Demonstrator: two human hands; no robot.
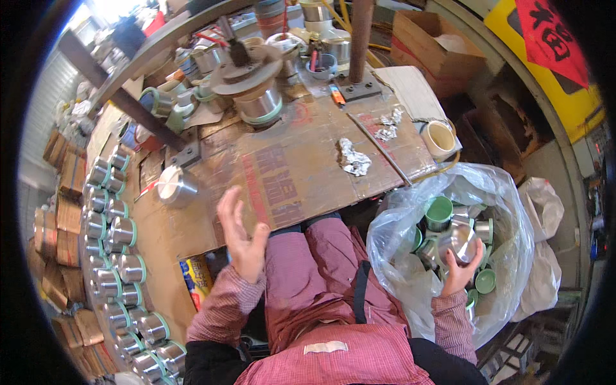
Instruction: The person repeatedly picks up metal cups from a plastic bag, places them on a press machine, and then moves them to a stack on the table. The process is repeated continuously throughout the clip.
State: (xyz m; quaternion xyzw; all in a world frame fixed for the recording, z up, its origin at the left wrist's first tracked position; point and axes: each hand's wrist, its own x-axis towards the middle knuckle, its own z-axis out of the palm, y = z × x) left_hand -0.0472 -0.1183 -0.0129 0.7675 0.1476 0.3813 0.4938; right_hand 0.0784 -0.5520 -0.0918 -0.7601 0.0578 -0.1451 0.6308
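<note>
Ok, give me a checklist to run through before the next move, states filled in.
1. Right hand has a grip: ok, it holds a shiny metal cup.
2. Left hand free: ok, open and holding nothing.
3. Clear plastic bag open at the top: ok, a green cup shows inside.
4. Cardboard sheet free of scraps: not ok, crumpled foil lies on it.
5. Metal cup undented: cannot tell, too small.

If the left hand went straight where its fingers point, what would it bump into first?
Probably the containers beyond the brown cardboard, though the left hand might brush that cardboard first; its height is unclear.
</note>
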